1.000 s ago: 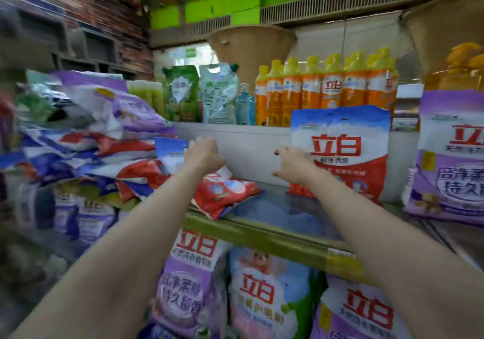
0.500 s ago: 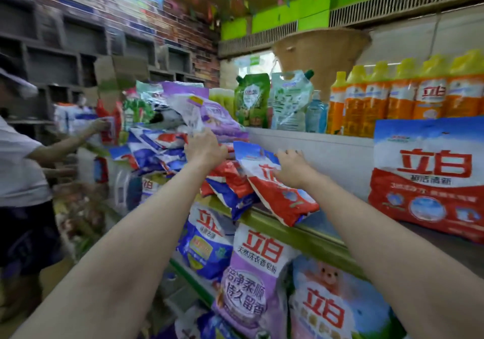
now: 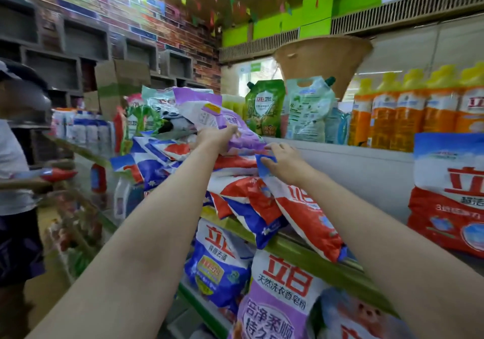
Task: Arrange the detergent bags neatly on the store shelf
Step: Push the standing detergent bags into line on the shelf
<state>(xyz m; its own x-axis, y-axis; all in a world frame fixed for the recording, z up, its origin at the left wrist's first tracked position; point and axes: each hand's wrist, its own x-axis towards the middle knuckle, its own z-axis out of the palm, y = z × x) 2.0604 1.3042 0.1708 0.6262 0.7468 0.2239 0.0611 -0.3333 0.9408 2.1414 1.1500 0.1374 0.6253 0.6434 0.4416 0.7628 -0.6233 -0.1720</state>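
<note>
A messy heap of red, white and blue detergent bags [image 3: 243,197] lies on the green-edged shelf [image 3: 309,257]. A purple bag [image 3: 222,121] lies on top of the heap, and my left hand [image 3: 217,138] grips its lower edge. My right hand [image 3: 284,163] holds the blue top edge of a red and white bag [image 3: 306,213] that slants down over the shelf edge. Another red and white bag [image 3: 450,194] stands upright at the right.
Orange bottles [image 3: 408,113] and green refill pouches [image 3: 264,108] line the upper ledge. More bags [image 3: 277,296] fill the shelf below. A person [image 3: 15,171] stands at the left by a cart, holding a red pack.
The view has swung left. My left hand rose from the red and blue bags to the purple bag on top. My right hand stays on the slanting bag's top edge.
</note>
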